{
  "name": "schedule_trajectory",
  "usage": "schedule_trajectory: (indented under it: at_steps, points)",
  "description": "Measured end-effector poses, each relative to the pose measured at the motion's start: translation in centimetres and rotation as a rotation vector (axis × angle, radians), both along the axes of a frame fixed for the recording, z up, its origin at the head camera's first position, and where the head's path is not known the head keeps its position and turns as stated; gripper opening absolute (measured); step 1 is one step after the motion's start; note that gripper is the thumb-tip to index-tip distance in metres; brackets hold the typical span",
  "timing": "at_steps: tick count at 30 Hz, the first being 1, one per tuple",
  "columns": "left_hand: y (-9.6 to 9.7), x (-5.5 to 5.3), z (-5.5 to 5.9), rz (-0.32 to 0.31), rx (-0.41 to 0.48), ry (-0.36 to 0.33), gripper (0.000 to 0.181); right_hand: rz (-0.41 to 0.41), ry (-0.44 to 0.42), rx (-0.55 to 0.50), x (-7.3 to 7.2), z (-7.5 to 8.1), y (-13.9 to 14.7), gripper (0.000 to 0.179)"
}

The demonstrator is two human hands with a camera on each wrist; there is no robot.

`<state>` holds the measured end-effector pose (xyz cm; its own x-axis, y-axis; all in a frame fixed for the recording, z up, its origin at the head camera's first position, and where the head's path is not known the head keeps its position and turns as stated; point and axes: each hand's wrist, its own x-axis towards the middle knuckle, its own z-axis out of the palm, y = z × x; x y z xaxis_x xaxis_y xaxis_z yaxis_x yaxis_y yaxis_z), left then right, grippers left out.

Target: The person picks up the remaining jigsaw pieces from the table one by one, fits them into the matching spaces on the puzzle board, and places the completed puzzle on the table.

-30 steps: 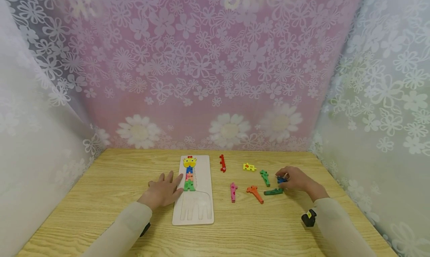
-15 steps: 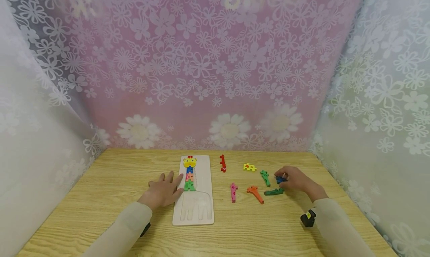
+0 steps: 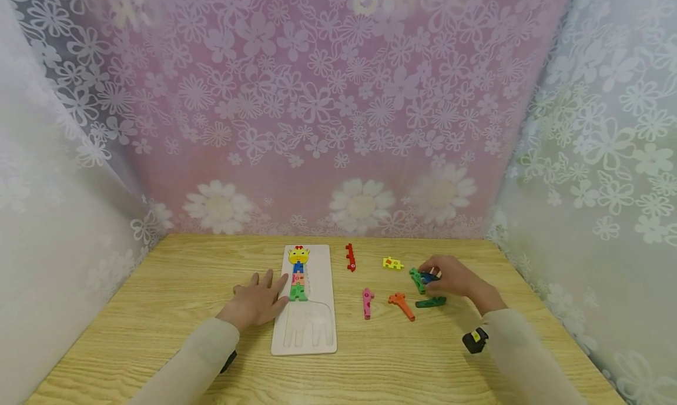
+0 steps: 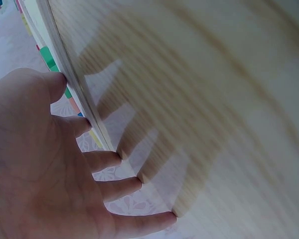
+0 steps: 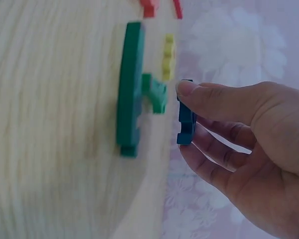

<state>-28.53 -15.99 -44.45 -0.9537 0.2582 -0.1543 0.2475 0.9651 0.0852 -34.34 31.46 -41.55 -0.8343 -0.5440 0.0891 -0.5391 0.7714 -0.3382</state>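
My right hand (image 3: 456, 277) pinches a blue puzzle piece (image 5: 186, 117) between thumb and fingers, beside a light green puzzle piece (image 3: 417, 280). Just nearer lies a dark green puzzle piece (image 3: 431, 303). On the left, my left hand (image 3: 257, 301) rests with spread fingers on the table; its thumb and forefinger touch the left edge of a pale wooden puzzle board (image 3: 319, 270). A yellow giraffe head (image 3: 298, 255) sits at the board's top, with blue, salmon and green neck pieces (image 3: 298, 293) below. Carved body and leg recesses show in its lower part.
Between the board and my right hand lie a red piece (image 3: 351, 258), a yellow piece (image 3: 392, 264), a pink piece (image 3: 367, 303) and an orange piece (image 3: 402, 307). A flowered curtain (image 3: 338, 129) hangs behind the wooden table (image 3: 391, 364).
My right hand has moved left with the blue piece, coming close to the light green one. The left hand and the board have stayed in place.
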Motion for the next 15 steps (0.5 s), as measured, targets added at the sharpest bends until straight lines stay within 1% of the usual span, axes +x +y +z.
schedule_trajectory:
  at_steps: [4,11,15]
  points:
    - [0.0,0.0,0.0,0.0,0.0,0.004,0.062,0.019,-0.003,-0.012,0.2,0.6,-1.2,0.036]
    - [0.0,0.0,0.1,0.002,0.001,0.001,0.062,0.092,0.0,-0.082,0.4,1.3,-3.0,0.032]
    - [0.0,0.1,0.1,0.001,0.003,-0.003,0.062,0.087,-0.007,-0.118,0.5,1.3,-4.1,0.032]
